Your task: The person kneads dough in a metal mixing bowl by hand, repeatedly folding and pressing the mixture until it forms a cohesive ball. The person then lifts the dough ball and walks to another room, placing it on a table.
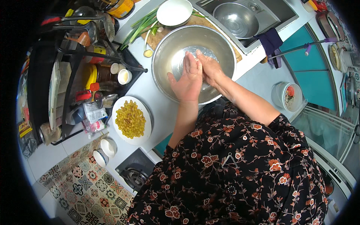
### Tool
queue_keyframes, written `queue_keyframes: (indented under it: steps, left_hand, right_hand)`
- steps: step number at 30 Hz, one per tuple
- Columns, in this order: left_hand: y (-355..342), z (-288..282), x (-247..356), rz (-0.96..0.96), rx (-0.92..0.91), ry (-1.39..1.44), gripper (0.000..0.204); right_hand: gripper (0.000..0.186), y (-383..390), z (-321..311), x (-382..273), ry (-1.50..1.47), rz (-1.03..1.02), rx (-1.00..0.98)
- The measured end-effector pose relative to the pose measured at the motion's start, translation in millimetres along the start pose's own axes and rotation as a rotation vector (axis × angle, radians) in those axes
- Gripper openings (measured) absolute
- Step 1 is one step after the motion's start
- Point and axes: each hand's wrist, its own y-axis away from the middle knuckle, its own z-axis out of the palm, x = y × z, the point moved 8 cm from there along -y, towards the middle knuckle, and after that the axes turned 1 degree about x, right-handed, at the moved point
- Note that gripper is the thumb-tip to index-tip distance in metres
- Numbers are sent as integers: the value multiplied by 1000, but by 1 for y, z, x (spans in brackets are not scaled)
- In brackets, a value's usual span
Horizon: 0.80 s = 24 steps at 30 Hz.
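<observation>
Both hands are together over a large metal bowl (159, 71) with a shiny, pale bottom. My left hand (189, 82) shows its palm, fingers stretched upward and thumb spread away; I see nothing in it. Against its finger side rests my right hand (210, 69), with one digit pointing up. The other fingers of the right hand are mostly hidden by the left, so whether anything lies between the hands cannot be told. Under the bowl's far edge is a wooden cutting board (204, 21), and a white bowl (174, 12) stands behind.
A white plate of yellow-green, grape-like pieces (130, 119) stands left. Green onions (140, 28) lie behind. The sink (275, 22) holds a metal basin (236, 20). A black rack (67, 82) carries jars and utensils. Two small bowls (104, 152) sit near the stove (134, 174).
</observation>
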Motion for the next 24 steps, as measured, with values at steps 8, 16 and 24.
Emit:
queue_keyframes:
  steps: [8,16,24]
  left_hand:
    - [1,0,13,74,-29,-9,78]
    - [13,-4,1,63,-40,-379,80]
    - [9,-6,4,165,-77,-676,79]
  right_hand:
    - [36,35,26,4,-258,-19,-123]
    - [36,24,7,-4,-166,40,40]
    - [28,22,7,-8,-157,26,-79]
